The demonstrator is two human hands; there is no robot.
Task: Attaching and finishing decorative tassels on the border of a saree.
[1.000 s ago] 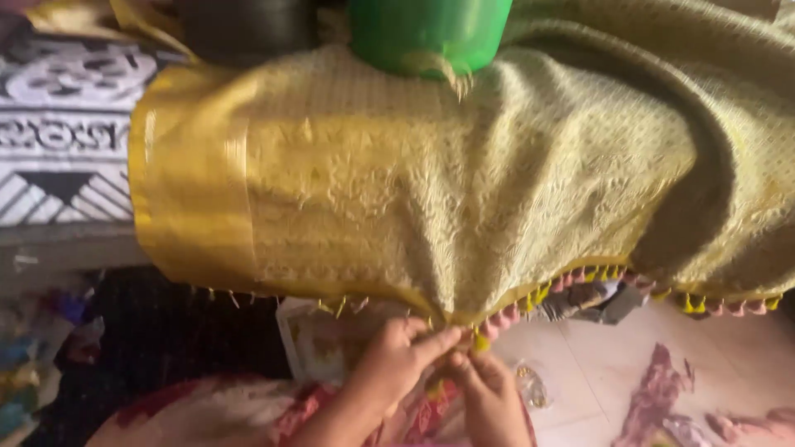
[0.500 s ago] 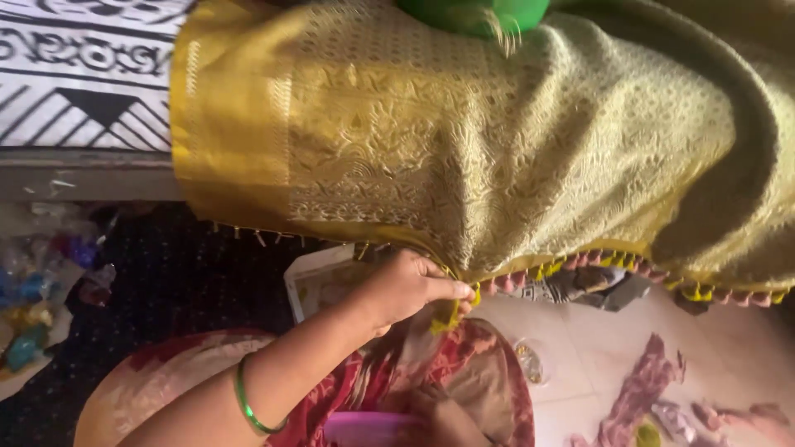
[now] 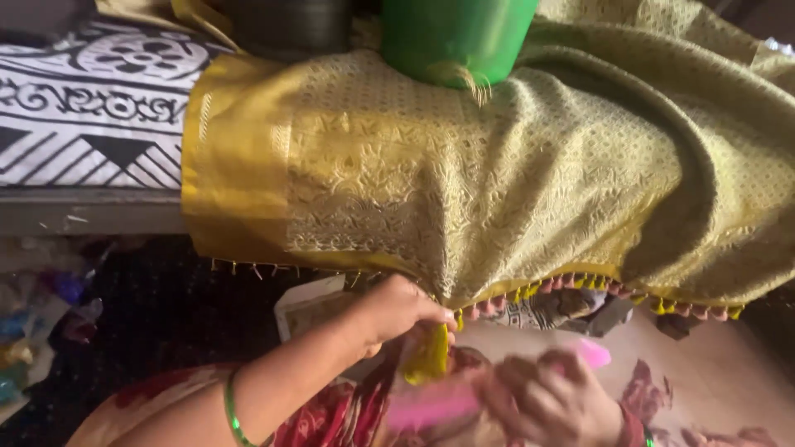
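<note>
A yellow tassel (image 3: 428, 356) hangs straight down from the hem of the cloth (image 3: 513, 182), pinched at its top by the left hand (image 3: 397, 310). The cloth is olive-gold brocade with a broad plain gold border on its left side; it drapes over an edge, its hem lined with small pink and yellow tassels. A pink comb (image 3: 431, 406), blurred, sits in the right hand (image 3: 551, 397) just below the tassel.

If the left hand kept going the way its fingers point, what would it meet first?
Probably the tasselled edge of the gold fabric: the left hand, pinching a yellow tassel, points right along it. Depth is unclear.
</note>
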